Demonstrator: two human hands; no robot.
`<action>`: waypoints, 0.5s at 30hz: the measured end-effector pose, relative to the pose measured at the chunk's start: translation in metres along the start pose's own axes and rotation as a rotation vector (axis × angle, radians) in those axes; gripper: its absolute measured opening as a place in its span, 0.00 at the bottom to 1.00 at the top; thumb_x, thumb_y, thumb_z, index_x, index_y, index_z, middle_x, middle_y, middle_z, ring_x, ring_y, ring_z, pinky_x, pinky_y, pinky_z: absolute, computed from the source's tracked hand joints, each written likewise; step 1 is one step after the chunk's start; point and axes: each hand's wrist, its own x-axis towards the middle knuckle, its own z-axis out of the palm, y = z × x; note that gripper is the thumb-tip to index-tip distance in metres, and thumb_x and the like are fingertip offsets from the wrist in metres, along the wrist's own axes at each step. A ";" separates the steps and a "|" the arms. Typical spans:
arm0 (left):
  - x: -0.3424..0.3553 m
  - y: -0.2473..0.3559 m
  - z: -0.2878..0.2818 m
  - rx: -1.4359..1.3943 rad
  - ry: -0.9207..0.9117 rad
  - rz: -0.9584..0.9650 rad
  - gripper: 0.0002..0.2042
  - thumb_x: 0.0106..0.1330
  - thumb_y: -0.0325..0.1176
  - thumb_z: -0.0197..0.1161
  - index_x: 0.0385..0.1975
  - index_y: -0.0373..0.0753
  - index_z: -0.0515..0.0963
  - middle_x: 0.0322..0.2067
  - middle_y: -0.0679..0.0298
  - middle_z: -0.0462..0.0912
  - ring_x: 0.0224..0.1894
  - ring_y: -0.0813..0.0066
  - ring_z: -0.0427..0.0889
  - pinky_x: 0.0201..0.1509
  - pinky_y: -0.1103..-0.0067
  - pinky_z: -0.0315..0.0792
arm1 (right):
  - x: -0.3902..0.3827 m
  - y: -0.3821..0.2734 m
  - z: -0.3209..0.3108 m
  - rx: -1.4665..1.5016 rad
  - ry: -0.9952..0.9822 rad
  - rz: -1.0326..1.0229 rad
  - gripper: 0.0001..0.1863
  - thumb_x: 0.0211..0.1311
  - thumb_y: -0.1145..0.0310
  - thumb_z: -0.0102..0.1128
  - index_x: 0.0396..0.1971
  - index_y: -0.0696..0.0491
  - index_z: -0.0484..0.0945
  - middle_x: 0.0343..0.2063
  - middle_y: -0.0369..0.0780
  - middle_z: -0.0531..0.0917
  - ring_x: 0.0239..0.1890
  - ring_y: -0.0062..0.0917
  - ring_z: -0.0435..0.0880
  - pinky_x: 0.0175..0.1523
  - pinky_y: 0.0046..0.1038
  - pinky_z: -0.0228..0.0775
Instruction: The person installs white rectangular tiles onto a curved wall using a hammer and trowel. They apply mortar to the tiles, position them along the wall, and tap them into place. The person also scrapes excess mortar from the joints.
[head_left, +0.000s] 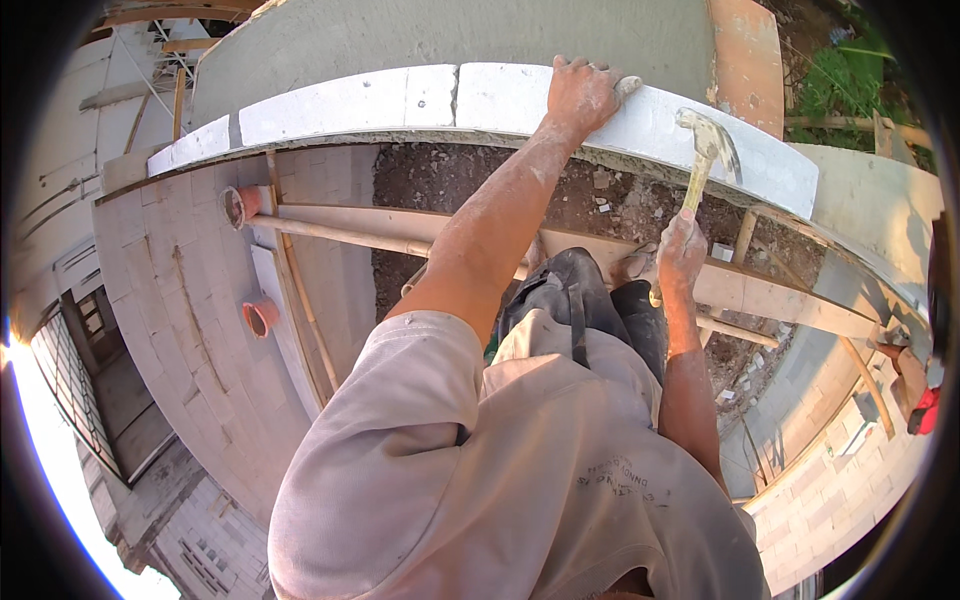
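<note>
My right hand [682, 257] is closed round the wooden handle of a claw hammer [697, 182]. Its pale, mortar-smeared head is up, over the right part of a row of white blocks. My left hand [585, 97] grips the far edge of a long white block [690, 130], fingers curled over and partly hidden, thumb pointing right. To its left, a neighbouring white block [335, 105] continues the row, with a dark joint between the two. Wet-looking grey mortar or concrete [480, 35] lies behind the blocks.
Under me, a plank [790, 300] and a wooden pole [350, 235] span a gap above rubble-strewn soil [430, 185]. Two orange pipe ends [260, 318] stick out at the left block wall [215, 290]. Part of another person [905, 375] shows at the far right.
</note>
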 end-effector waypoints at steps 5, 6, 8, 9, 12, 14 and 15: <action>-0.001 -0.003 0.008 0.015 0.063 0.003 0.23 0.71 0.57 0.46 0.39 0.50 0.86 0.34 0.65 0.85 0.42 0.65 0.81 0.48 0.64 0.64 | -0.008 -0.005 0.001 0.157 -0.024 0.060 0.31 0.75 0.46 0.38 0.25 0.59 0.73 0.15 0.42 0.73 0.19 0.35 0.72 0.28 0.37 0.63; 0.003 -0.002 0.005 0.033 0.035 -0.004 0.22 0.71 0.57 0.47 0.39 0.51 0.86 0.34 0.66 0.85 0.42 0.65 0.81 0.48 0.65 0.64 | -0.007 -0.012 0.002 0.177 0.002 0.049 0.31 0.75 0.47 0.38 0.24 0.59 0.73 0.15 0.43 0.73 0.20 0.37 0.72 0.29 0.40 0.64; 0.000 -0.002 0.007 0.019 0.049 -0.006 0.22 0.71 0.57 0.47 0.40 0.51 0.86 0.34 0.66 0.85 0.43 0.65 0.81 0.49 0.64 0.64 | -0.002 -0.004 0.013 -0.009 0.027 -0.041 0.31 0.75 0.46 0.38 0.22 0.58 0.72 0.15 0.41 0.72 0.20 0.32 0.72 0.29 0.38 0.63; 0.001 -0.001 0.008 0.014 0.062 -0.003 0.23 0.71 0.57 0.47 0.40 0.51 0.86 0.35 0.66 0.85 0.43 0.65 0.81 0.49 0.64 0.64 | 0.002 -0.006 0.016 -0.101 0.043 -0.088 0.32 0.75 0.45 0.38 0.22 0.58 0.72 0.15 0.40 0.71 0.20 0.30 0.71 0.29 0.37 0.63; -0.001 -0.003 0.010 0.005 0.081 0.000 0.23 0.71 0.57 0.47 0.42 0.51 0.86 0.36 0.66 0.86 0.44 0.65 0.81 0.50 0.63 0.63 | 0.000 -0.023 0.006 -0.001 -0.007 0.055 0.33 0.74 0.44 0.37 0.21 0.58 0.72 0.15 0.39 0.71 0.20 0.27 0.71 0.28 0.35 0.61; -0.001 -0.005 0.005 0.026 0.024 -0.016 0.23 0.71 0.58 0.47 0.42 0.50 0.86 0.37 0.65 0.86 0.45 0.64 0.81 0.51 0.63 0.63 | -0.009 -0.035 0.000 0.084 -0.002 0.052 0.32 0.74 0.45 0.38 0.20 0.58 0.72 0.15 0.39 0.71 0.19 0.27 0.70 0.27 0.33 0.61; 0.003 -0.004 0.003 0.034 0.001 -0.014 0.23 0.71 0.58 0.47 0.42 0.50 0.86 0.38 0.65 0.86 0.45 0.64 0.81 0.52 0.62 0.63 | -0.010 -0.035 0.001 0.109 0.029 0.015 0.32 0.74 0.44 0.38 0.20 0.58 0.72 0.15 0.39 0.71 0.19 0.27 0.70 0.27 0.33 0.61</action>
